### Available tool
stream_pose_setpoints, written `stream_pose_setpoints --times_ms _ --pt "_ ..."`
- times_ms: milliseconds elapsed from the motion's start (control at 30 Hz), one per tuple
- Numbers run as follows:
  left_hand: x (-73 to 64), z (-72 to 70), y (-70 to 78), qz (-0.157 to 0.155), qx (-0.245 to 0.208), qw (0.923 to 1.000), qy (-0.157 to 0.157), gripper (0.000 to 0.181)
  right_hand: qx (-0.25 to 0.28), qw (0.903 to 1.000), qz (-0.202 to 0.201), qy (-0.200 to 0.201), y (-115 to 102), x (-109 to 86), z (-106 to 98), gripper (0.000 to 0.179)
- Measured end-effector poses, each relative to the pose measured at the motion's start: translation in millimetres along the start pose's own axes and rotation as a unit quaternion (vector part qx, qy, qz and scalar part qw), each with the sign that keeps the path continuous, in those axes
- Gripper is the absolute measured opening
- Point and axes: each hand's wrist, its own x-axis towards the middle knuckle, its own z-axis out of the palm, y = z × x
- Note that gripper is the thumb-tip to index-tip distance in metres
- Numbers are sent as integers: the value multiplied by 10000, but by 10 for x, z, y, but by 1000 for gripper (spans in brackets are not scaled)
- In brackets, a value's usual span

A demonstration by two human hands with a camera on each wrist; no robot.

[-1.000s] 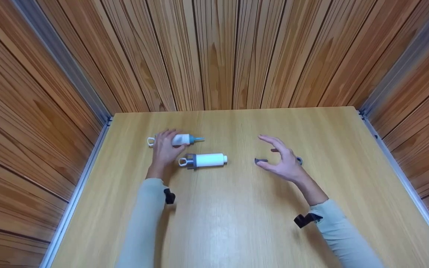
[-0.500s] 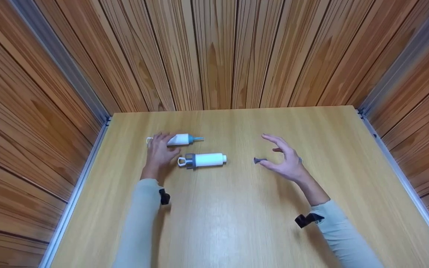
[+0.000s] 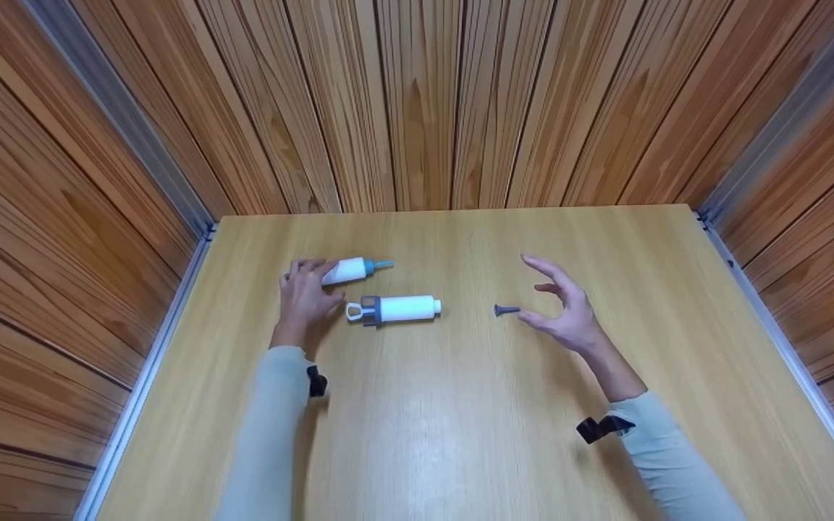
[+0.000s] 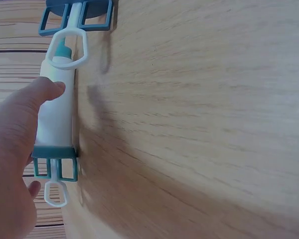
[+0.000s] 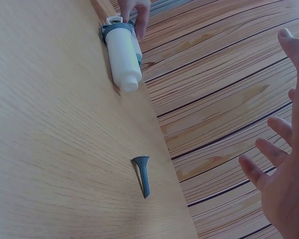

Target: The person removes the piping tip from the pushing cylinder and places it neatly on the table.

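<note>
Two white syringe-like dispensers lie on the table. The far one [image 3: 345, 270] has a light blue nozzle pointing right. My left hand [image 3: 304, 292] is over its handle end, fingers touching it and hiding part of it. The thumb stands apart from the barrel in the head view and overlaps it in the left wrist view. The near dispenser [image 3: 408, 308] has a grey-blue flange and a white loop handle. A small dark, funnel-shaped nozzle [image 3: 507, 310] lies to its right. My right hand [image 3: 569, 315] hovers beside the nozzle with thumb and fingers spread, holding nothing.
The light wooden table [image 3: 417, 420] has metal rails along its left and right edges. Wood-plank panels [image 3: 417, 108] rise behind it and at both sides. A black wrist mount [image 3: 601, 428] sits at each cuff.
My left hand has slid left along the far dispenser, which now tilts slightly with its nozzle farther back. My right hand has shifted right, uncovering the small nozzle and hiding a grey ring-like piece.
</note>
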Motion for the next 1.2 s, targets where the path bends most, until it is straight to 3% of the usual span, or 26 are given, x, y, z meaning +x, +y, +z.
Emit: stream_pose_setpoints --times_ms 367,467,633,700,967,1200 --pt "-66 57 -119 -288 -771 9964 187 59 1037 9946 37 8 47 -24 -94 76" --pt "-79 75 -131 -268 -909 9947 391 52 1185 9929 79 18 45 -28 -105 75" --pt "-52 206 -258 117 -825 9910 1049 46 1226 9923 143 52 53 -32 -107 74" --pt "-56 217 -264 173 -808 9902 1124 46 1218 9924 151 76 59 -33 -108 74" --pt "-95 100 -168 -259 -855 9946 524 46 1163 9932 -31 62 71 -15 -130 75" --pt "-97 39 -174 -247 -896 9938 612 45 1187 9927 -197 86 88 18 -158 75"
